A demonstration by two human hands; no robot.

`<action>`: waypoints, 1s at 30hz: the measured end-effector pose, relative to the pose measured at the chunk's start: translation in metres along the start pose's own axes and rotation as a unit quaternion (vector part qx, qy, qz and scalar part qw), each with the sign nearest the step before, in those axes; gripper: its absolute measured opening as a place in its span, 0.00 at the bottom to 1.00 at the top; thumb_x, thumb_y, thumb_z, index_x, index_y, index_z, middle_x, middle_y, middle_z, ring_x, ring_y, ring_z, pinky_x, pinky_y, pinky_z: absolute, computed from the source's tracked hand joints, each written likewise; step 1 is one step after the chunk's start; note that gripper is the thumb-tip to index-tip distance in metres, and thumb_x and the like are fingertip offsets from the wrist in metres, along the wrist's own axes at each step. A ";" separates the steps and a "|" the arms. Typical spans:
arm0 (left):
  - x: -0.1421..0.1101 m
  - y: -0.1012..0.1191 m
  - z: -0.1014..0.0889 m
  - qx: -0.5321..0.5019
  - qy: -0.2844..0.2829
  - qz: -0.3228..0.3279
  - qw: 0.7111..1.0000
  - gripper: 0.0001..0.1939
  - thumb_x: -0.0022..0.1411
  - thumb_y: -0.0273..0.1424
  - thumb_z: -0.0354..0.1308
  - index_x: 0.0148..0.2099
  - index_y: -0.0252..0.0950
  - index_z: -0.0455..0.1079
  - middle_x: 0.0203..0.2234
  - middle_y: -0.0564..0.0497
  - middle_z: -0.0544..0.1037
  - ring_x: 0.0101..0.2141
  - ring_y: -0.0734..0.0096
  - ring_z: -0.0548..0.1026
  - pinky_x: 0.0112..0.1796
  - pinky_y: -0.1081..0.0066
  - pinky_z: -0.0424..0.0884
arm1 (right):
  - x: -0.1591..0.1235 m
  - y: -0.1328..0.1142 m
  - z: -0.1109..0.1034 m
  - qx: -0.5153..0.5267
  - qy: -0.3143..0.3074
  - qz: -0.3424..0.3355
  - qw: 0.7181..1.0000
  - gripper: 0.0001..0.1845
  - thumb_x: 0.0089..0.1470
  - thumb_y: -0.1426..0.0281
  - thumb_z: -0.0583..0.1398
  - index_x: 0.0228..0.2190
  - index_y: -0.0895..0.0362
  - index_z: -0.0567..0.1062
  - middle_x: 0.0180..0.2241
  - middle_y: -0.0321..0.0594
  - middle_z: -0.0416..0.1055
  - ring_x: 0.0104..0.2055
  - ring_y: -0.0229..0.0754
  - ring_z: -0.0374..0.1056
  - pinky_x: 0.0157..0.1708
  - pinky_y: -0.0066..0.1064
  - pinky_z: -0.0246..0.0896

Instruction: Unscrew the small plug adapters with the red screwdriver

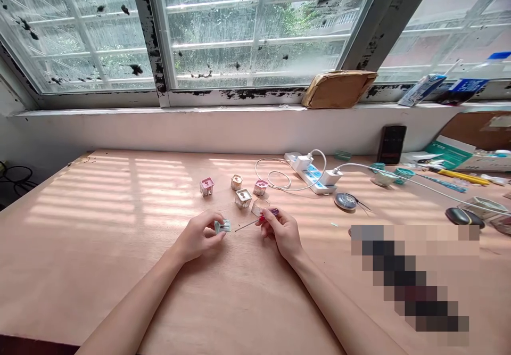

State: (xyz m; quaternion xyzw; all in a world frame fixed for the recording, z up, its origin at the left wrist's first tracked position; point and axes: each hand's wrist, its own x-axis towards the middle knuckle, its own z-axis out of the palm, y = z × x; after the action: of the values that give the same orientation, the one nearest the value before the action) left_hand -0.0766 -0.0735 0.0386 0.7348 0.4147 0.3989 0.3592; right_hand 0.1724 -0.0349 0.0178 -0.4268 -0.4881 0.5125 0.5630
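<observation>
1. We are clamping the left hand (198,234) on a small pale green box (224,225), gripping it between thumb and fingers low over the near middle of the table (99,270). We cannot tell whether the box is touching the tabletop.
2. We are clamping the right hand (284,232) on the red-and-purple handle of a screwdriver (261,218). Its metal shaft is pointing left and slightly down, the tip ending just beside the green box, not touching it.
3. We are holding the two hands apart, with the shaft lying across the gap.
4. Beyond the hands, we are seeing four other small boxes standing on the table: a pink box (206,186) at the left, a tan box (236,182), a white box (243,198) and a second pink box (261,187).
5. We are noting a clear piece (258,207) just beyond the right hand, its exact shape being hard to make out.
6. Farther right, a power strip (313,178) is carrying white plugs.
</observation>
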 end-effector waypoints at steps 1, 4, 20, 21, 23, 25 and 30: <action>0.000 0.000 0.000 -0.001 -0.001 0.000 1.000 0.07 0.62 0.31 0.60 0.43 0.38 0.69 0.42 0.48 0.74 0.37 0.72 0.72 0.36 0.73 0.77 | 0.001 0.000 -0.001 0.012 0.009 0.003 1.000 0.26 0.47 0.47 0.69 0.26 0.58 0.73 0.22 0.40 0.75 0.16 0.36 0.64 0.14 0.25 0.58; 0.000 0.000 0.000 -0.003 -0.004 0.002 1.000 0.07 0.62 0.30 0.59 0.43 0.38 0.69 0.41 0.48 0.74 0.37 0.72 0.72 0.36 0.73 0.76 | 0.003 -0.002 -0.003 0.055 0.026 0.009 0.998 0.27 0.45 0.47 0.71 0.25 0.58 0.72 0.21 0.40 0.74 0.15 0.34 0.63 0.14 0.24 0.58; 0.000 0.011 0.011 0.017 -0.051 0.035 0.998 0.06 0.61 0.25 0.58 0.41 0.37 0.69 0.40 0.49 0.75 0.35 0.73 0.72 0.33 0.76 0.72 | -0.011 -0.008 0.010 0.081 -0.013 0.000 0.997 0.27 0.45 0.48 0.72 0.25 0.57 0.71 0.20 0.39 0.74 0.14 0.36 0.65 0.13 0.25 0.63; 0.000 0.011 0.011 0.018 -0.051 0.035 0.998 0.06 0.61 0.25 0.58 0.41 0.37 0.69 0.40 0.49 0.75 0.35 0.73 0.72 0.33 0.76 0.72 | -0.011 -0.008 0.010 0.082 -0.011 0.000 0.997 0.27 0.45 0.48 0.72 0.25 0.57 0.71 0.20 0.39 0.74 0.14 0.36 0.66 0.13 0.25 0.63; 0.000 0.011 0.012 0.018 -0.053 0.034 0.998 0.06 0.61 0.25 0.58 0.41 0.37 0.69 0.40 0.49 0.75 0.34 0.74 0.72 0.33 0.76 0.72 | -0.010 -0.009 0.010 0.087 -0.009 -0.002 0.996 0.27 0.45 0.48 0.72 0.24 0.57 0.72 0.19 0.39 0.74 0.14 0.36 0.66 0.14 0.24 0.62; 0.000 0.012 0.012 0.016 -0.053 0.029 0.998 0.06 0.61 0.25 0.58 0.41 0.37 0.69 0.39 0.49 0.74 0.34 0.74 0.72 0.33 0.76 0.72 | -0.009 -0.009 0.010 0.090 -0.009 -0.004 0.996 0.27 0.45 0.49 0.72 0.24 0.58 0.72 0.19 0.39 0.74 0.14 0.36 0.66 0.14 0.24 0.62; 0.001 0.011 0.012 0.015 -0.055 0.027 0.998 0.05 0.61 0.25 0.58 0.40 0.37 0.68 0.40 0.49 0.74 0.34 0.74 0.72 0.33 0.76 0.72 | -0.008 -0.007 0.009 0.087 -0.009 -0.005 0.996 0.27 0.45 0.48 0.72 0.24 0.58 0.72 0.19 0.40 0.74 0.14 0.36 0.66 0.13 0.24 0.62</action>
State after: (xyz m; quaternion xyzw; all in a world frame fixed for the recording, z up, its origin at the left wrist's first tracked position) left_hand -0.0623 -0.0796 0.0433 0.7719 0.3798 0.3615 0.3595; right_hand 0.1650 -0.0435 0.0254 -0.3694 -0.4488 0.5539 0.5960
